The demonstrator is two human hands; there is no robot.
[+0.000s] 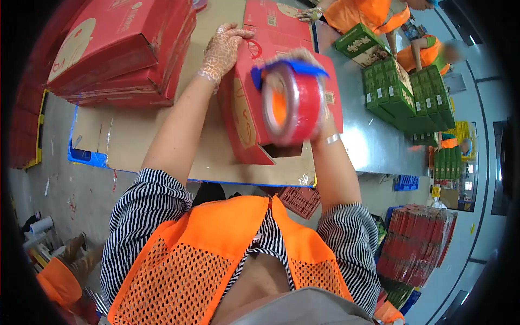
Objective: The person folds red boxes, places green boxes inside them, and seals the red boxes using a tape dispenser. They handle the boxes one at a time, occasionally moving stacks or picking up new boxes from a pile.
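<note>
A red box [246, 122] lies in front of me on the cardboard-covered table [130, 138], with an opening at its near end. My left hand [222, 51], in a thin patterned glove, rests on the box's upper left edge with its fingers stretched out. Over the right part of the box, my right hand [324, 116] is wrapped round a tape dispenser with a blue top [300, 67] and a large roll of red tape [309, 105]. The dispenser is blurred and hides most of that hand's fingers.
Flattened-looking red boxes [116, 49] are stacked at the left. Another red box [273, 16] lies beyond mine. Green boxes [387, 89] stand on the metal table [360, 141] at the right. Co-workers in orange vests [352, 13] work beyond, one gloved hand near the far red box.
</note>
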